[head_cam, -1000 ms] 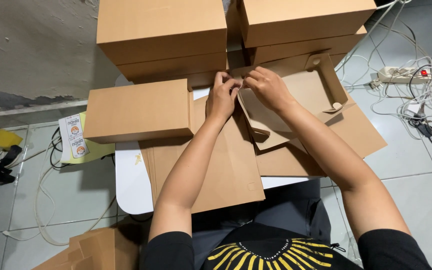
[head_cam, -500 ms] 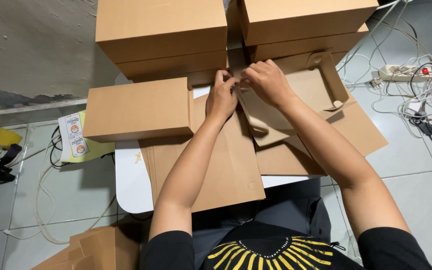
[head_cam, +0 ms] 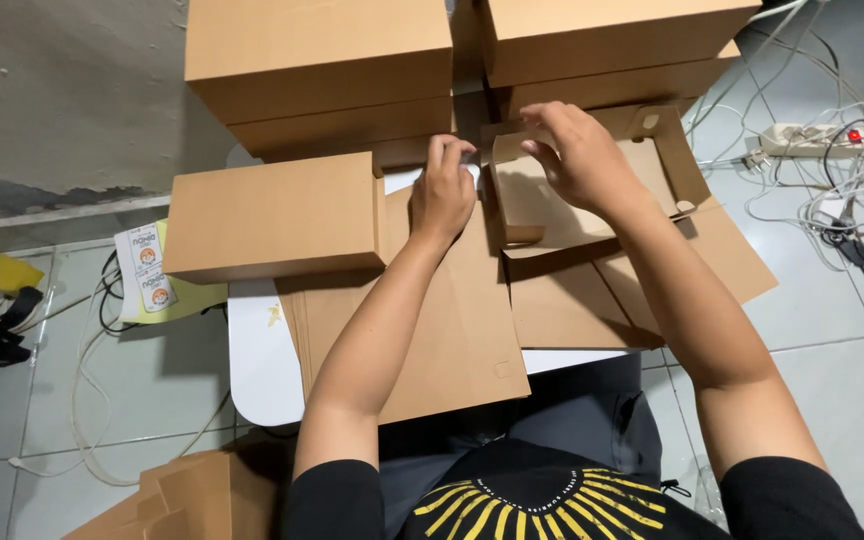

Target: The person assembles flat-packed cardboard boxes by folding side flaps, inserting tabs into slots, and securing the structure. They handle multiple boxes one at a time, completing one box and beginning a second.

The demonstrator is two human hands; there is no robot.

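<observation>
Both hands close on the half-folded box [head_cam: 592, 190]: left hand [head_cam: 442, 195] pinches its near-left corner, right hand [head_cam: 582, 160] grips its left wall, nearer.

the stacked boxes [head_cam: 322, 60] run off the top edge; the left hand [head_cam: 444, 195] hides its fingertips.

Power strip [head_cam: 804, 139] amid tangled cables [head_cam: 857, 215] — perhaps a leaflet [head_cam: 149, 272].

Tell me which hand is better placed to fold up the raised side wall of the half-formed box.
Probably the right hand: its fingers already curl over the upright wall of the half-folded box. The left hand rests beside it at the near corner, over the flat cardboard sheet, better placed for steadying.
</observation>
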